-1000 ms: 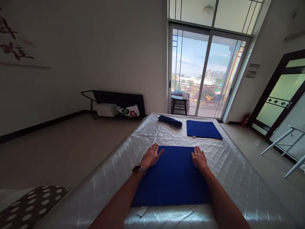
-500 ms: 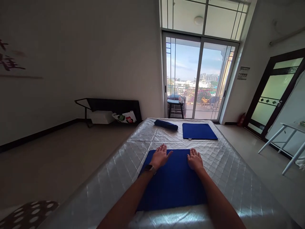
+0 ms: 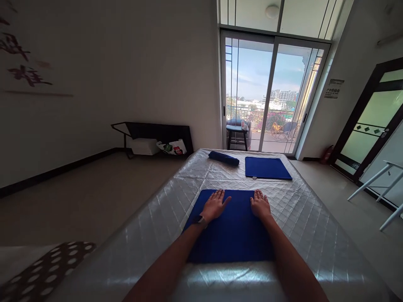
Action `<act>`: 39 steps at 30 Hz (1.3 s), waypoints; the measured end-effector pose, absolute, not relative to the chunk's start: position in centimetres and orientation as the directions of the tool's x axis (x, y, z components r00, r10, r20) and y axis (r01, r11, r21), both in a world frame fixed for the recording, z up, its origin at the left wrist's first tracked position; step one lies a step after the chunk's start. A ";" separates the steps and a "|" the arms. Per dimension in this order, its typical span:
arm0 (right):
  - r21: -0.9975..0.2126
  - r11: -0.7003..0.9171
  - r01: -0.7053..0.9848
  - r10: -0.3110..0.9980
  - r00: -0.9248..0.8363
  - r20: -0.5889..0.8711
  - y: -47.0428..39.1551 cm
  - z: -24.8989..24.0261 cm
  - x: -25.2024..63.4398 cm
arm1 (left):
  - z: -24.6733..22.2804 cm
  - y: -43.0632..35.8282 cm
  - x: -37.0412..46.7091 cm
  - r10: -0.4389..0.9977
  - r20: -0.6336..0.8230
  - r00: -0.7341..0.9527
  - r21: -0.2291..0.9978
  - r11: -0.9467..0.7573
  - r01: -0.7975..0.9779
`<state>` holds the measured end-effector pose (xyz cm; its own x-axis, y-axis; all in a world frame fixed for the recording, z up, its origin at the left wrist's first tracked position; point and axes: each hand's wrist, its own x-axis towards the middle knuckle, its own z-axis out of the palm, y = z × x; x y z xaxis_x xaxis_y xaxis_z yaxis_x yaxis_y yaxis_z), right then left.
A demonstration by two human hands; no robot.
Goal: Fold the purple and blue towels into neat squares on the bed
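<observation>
One blue cloth (image 3: pixel 234 241) lies flat, pressed, I judge from afar, to keep it smooth. I see the left hand (image 3: pixel 215 206) on it, fingers close together, thumb apart, a dark roll (image 3: pixel 223 158) beyond its fingertips; the right hand (image 3: pixel 261 205), fingers slightly parted, touches near the far-right corner, a second blue piece (image 3: pixel 268 167) beyond.

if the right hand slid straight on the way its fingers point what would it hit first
Past a strip of silver quilted cover, the right hand would probably meet the near edge of the far blue mat, toward its left corner, though depth is hard to judge.
</observation>
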<state>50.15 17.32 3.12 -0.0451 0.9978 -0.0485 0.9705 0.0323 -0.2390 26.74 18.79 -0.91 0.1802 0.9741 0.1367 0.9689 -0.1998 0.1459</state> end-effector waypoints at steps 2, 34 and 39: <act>-0.238 0.030 0.971 0.998 -0.043 -0.050 17.4 3.1 50.2 | -0.6 18.7 23.4 0.992 0.109 0.071 0.140 -0.086 0.986; -0.234 0.017 0.972 0.998 -0.029 -0.048 15.2 3.1 50.5 | 0.9 18.7 25.6 0.982 0.171 0.076 0.125 -0.098 0.987; -0.234 0.033 0.972 0.998 -0.046 -0.053 15.1 3.1 50.8 | 0.4 17.1 35.4 0.878 0.232 0.419 0.174 -0.462 0.870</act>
<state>50.77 15.08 3.15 -0.0464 0.9975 -0.0526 0.9716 0.0329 -0.2342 35.39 17.05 0.36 0.4194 0.8776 0.2322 0.8698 -0.4618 0.1741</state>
